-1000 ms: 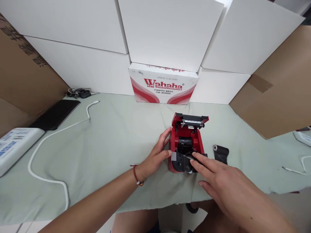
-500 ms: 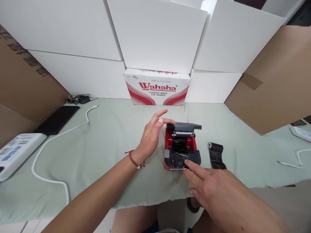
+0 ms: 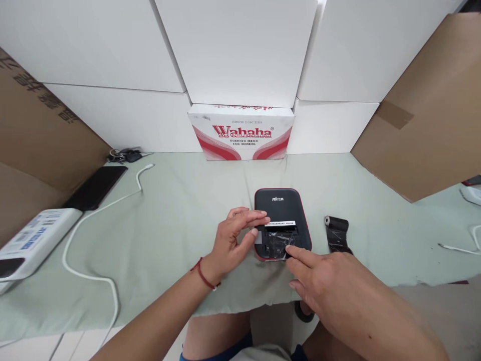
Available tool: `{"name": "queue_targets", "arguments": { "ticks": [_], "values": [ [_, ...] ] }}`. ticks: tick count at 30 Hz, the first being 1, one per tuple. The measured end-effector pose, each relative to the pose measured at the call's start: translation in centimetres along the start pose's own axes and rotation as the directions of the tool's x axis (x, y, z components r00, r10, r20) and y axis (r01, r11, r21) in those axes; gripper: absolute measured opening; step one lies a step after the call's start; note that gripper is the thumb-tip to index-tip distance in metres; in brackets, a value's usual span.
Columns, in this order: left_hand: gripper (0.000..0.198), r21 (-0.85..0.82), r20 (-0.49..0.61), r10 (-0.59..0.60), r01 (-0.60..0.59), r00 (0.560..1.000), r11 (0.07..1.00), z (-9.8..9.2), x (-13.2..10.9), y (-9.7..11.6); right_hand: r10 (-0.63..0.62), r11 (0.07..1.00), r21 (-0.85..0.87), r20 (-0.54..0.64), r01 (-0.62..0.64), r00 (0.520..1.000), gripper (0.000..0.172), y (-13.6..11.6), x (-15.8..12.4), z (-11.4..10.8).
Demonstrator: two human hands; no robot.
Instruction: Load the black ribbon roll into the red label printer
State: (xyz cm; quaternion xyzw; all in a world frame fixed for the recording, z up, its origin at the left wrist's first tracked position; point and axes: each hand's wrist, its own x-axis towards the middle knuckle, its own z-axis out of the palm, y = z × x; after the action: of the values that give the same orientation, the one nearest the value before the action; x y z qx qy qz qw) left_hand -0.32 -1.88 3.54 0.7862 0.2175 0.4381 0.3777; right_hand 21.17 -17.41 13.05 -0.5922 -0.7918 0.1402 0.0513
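Note:
A small black label printer (image 3: 281, 203) with a red rim lies on the green cloth, its lid down. Clear, crinkled black film (image 3: 280, 244) comes out of the slot and lies over its front part. My left hand (image 3: 237, 238) is at the printer's left side, fingers stretched out, fingertips on the edge of the lid by the white sticker (image 3: 280, 223). With an extended index finger, my right hand (image 3: 319, 276) presses the film against the front of the printer; the other fingers are loosely bent. To the right lies a roll of black film (image 3: 337, 224), partly unwound.
A white power bank (image 3: 41, 240), a black phone (image 3: 95, 188), keys (image 3: 126, 154) and a white cable (image 3: 90, 276) lie on the left. White boxes (image 3: 240, 50) and a Wahaba-style water carton (image 3: 242, 134) stand at the back. Cardboard (image 3: 424, 115) closes off the right.
The printer's lid has swung from raised to down, covering the red inside. My left hand has come down and nearer with it. My right finger stays on the film.

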Motion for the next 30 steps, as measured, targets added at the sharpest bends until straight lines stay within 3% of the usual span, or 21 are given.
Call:
{"name": "queue_targets", "arguments": {
  "ticks": [5, 8, 11, 15, 19, 23, 26, 30],
  "values": [
    [0.05, -0.331, 0.055, -0.144, 0.154, 0.988, 0.931, 0.7, -0.4, -1.1, 0.004, 1.0, -0.026, 0.044, -0.003, 0.999, 0.031, 0.6, 0.0, 0.1],
    [0.082, -0.385, 0.025, -0.18, 0.176, 0.983, 0.906, 1.1, -0.4, -1.9, 0.013, 1.0, -0.026, 0.047, -0.012, 0.999, 0.03, 0.7, 0.0, 0.1],
    [0.101, -0.41, 0.078, -0.235, 0.246, 0.969, 0.879, 1.2, -0.6, -2.8, 0.006, 0.998, -0.057, 0.057, -0.003, 0.998, 0.027, 0.6, 0.4, 0.0],
    [0.098, -0.468, 0.17, -0.255, 0.306, 0.952, 0.829, 1.4, -1.3, -3.5, -0.029, 0.995, -0.092, 0.072, 0.036, 0.997, 0.026, 0.2, 1.2, -0.6],
    [0.098, -0.5, 0.18, -0.261, 0.317, 0.948, 0.806, 1.8, -1.5, -3.7, -0.042, 0.998, -0.052, 0.044, 0.044, 0.998, 0.025, -0.1, 2.6, -1.8],
    [0.092, -0.516, 0.182, -0.231, 0.292, 0.956, 0.805, 2.0, -1.3, -3.9, 0.103, 0.994, 0.024, -0.016, -0.102, 0.995, 0.027, 1.0, 6.3, -2.3],
    [0.087, -0.531, 0.199, -0.227, 0.3, 0.953, 0.793, 2.0, -1.1, -4.0, 0.193, 0.981, -0.021, -0.079, -0.195, 0.978, 0.028, 2.5, 9.6, -1.6],
    [0.085, -0.488, 0.198, -0.24, 0.308, 0.95, 0.817, 1.9, -1.1, -4.3, 0.21, 0.972, -0.109, -0.007, -0.21, 0.978, 0.03, 3.2, 11.7, -0.9]
  ]
}}
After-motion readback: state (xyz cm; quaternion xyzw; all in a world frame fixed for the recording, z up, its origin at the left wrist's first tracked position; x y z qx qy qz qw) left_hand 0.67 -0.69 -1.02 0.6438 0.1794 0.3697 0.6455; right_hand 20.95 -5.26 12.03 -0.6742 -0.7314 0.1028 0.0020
